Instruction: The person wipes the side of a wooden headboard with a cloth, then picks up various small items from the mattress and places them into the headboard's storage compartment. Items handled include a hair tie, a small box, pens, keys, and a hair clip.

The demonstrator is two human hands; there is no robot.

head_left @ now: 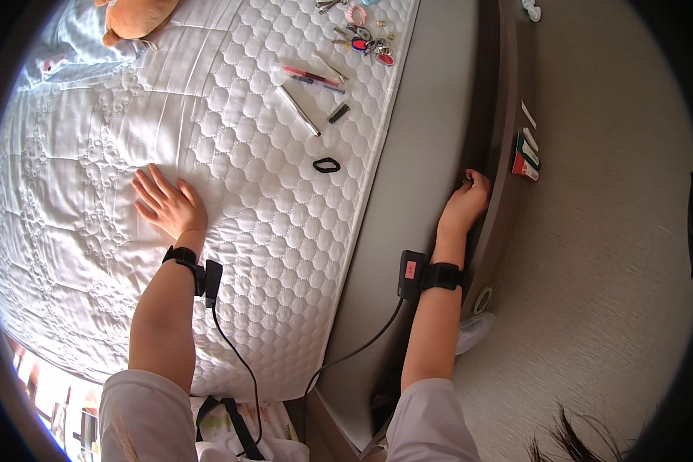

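Observation:
My left hand [171, 206] lies flat on the white quilted bed cover [262, 231], fingers spread and holding nothing. Over the dark gap at the bed's edge, my right hand [467, 202] has its fingers curled together. A small dark thing [468, 179] shows at its fingertips, too small to name. The grey side of the mattress [408, 154] is left of that hand, and the brown bed frame [491, 202] is right of it. On the cover, right of my left hand, lie a black hair tie [326, 165], a silver pen [298, 110] and a small black clip [338, 113].
Farther up the cover are several slim pens [312, 78], a pink ring-shaped band [356, 15] and a cluster of keys and charms [368, 48]. A plush toy [138, 17] lies at the far left. Small boxes [527, 156] rest by the frame on the grey floor [600, 231].

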